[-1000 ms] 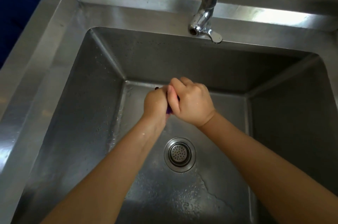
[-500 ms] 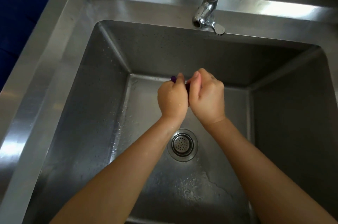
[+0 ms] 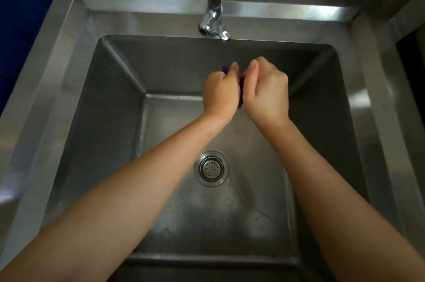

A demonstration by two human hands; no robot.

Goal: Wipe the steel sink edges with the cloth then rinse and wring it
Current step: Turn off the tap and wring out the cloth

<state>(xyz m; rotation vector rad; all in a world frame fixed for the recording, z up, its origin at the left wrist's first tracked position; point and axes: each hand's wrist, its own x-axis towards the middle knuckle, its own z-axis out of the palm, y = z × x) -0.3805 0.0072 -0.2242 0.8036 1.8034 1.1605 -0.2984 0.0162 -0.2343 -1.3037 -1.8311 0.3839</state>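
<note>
Both hands have risen from low over the drain toward the tap, and they now sit side by side instead of one crossed over the other. From the head camera, the left hand (image 3: 220, 95) is clenched into a fist around the purple cloth (image 3: 225, 69), of which only a small tuft shows above the knuckles, with a dark strip between the two fists. The right hand (image 3: 268, 94) is also closed tightly on the same cloth, knuckles up, touching or almost touching the left one.

No water comes from the chrome tap (image 3: 212, 21) (its spout hangs just behind the hands), so I judge that rinsing is finished and this is the wringing step. Drops lie on the wrists and a wet film on the floor of the steel sink (image 3: 69, 88) around the drain strainer (image 3: 211, 168). The task seems close to its end; one more twist may be needed, but I cannot tell how wet the cloth is.
</note>
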